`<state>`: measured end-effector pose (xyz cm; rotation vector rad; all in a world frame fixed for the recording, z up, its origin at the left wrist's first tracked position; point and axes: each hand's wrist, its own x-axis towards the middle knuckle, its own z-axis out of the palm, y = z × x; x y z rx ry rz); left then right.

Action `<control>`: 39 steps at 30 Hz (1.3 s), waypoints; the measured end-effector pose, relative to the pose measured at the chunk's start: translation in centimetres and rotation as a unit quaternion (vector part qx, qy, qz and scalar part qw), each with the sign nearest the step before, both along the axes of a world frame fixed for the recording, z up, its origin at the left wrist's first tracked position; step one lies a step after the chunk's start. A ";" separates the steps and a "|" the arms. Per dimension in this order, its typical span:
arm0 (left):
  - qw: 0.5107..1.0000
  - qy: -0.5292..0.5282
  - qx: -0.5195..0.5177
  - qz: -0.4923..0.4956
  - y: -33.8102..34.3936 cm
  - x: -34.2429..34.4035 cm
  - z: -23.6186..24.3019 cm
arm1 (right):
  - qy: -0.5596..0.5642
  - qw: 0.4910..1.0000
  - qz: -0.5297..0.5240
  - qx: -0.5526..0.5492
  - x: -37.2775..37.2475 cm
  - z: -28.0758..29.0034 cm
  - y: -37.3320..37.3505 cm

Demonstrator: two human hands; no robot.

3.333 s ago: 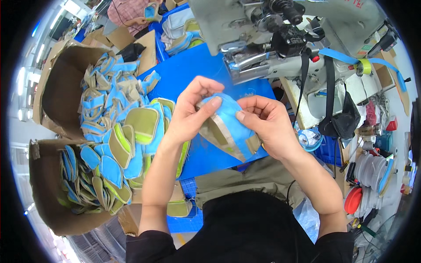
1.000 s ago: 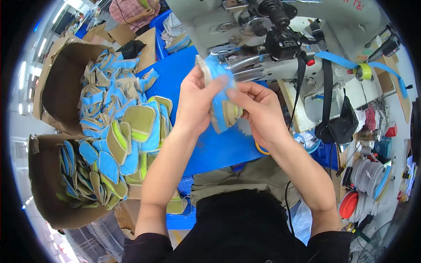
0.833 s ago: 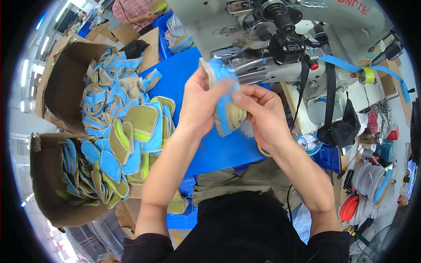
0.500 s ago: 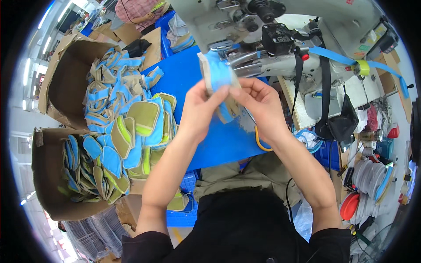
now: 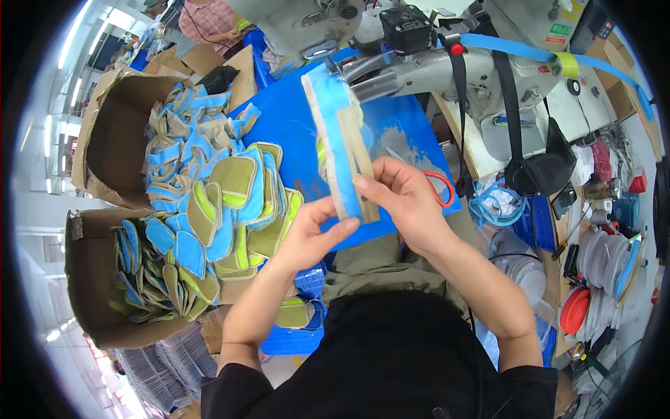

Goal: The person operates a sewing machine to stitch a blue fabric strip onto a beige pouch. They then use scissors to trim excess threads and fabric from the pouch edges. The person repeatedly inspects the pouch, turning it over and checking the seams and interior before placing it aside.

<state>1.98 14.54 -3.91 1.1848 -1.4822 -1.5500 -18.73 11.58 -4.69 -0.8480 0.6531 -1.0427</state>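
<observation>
Both hands hold a blue and beige fabric strip (image 5: pixel 333 133), which looks looped, in front of the sewing machine (image 5: pixel 412 84). My left hand (image 5: pixel 314 234) pinches the strip's near end between thumb and fingers. Higher on its right edge, my right hand (image 5: pixel 408 202) grips the cloth with thumb on top and fingers curled. The strip's far end reaches the machine's narrow metal arm; whether it touches is unclear. A pair of scissors (image 5: pixel 444 187) with orange-red handles lies on the blue table (image 5: pixel 279 119), just beyond my right hand and partly hidden by it.
At the left, cardboard boxes (image 5: pixel 87 279) stand beside piled blue-beige strips (image 5: pixel 185 140) and green-blue padded pieces (image 5: pixel 234 183). A blue tape (image 5: pixel 509 47) runs into the machine from the right. White spools (image 5: pixel 597 262) sit at far right. Another person (image 5: pixel 206 24) is at the back.
Both hands have drawn nearer to my body, and the strip is stretched out longer between them and the machine. More of the scissors shows. The whole view has shifted slightly.
</observation>
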 end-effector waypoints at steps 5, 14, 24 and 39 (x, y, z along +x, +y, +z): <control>0.970 -0.233 -0.076 -0.001 -1.3 2.8 5.6 | -0.173 0.981 -0.007 0.091 0.4 2.9 -0.5; 0.716 -0.377 -0.586 0.036 -12.3 -1.4 6.4 | -0.001 0.998 0.003 -0.064 1.2 2.7 -0.7; 0.918 -0.069 -0.363 0.145 -12.4 -1.7 4.7 | 0.083 0.962 -0.223 -0.135 1.4 -0.1 -8.4; 0.921 -0.120 -0.359 0.092 -11.9 -1.4 4.0 | -0.046 0.990 -0.112 -0.072 2.0 -1.4 -7.8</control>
